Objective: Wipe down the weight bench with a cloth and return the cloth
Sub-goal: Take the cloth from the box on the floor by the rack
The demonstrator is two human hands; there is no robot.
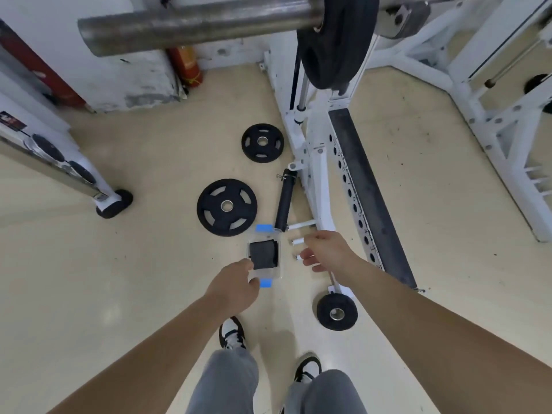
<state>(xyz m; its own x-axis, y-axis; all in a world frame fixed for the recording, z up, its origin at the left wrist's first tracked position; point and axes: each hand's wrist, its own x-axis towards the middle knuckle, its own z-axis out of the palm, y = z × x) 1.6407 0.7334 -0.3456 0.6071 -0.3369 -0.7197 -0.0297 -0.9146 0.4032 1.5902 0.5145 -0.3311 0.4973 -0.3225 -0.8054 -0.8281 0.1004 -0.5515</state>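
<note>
The cloth (pixel 263 254) lay in a box (pixel 273 236) on the floor (pixel 134 279), just beyond the left hand (pixel 236 283), whose fingers (pixel 248 263) curled at its rim, grip unclear. The right hand (pixel 321 249) hovered loose and empty to the right.

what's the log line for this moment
cloth: in box on floor | left hand: at cloth's near corner, grip unclear | right hand: open, right of box, holds nothing

A folded black cloth (pixel 264 254) lies in a clear box (pixel 270 274) with blue latches on the floor. The left hand (pixel 236 283) curls at the box's near-left corner, its grip unclear. The right hand (pixel 324 249) hovers loose-fingered just right of the box, near the bench pad (pixel 367 186).
</note>
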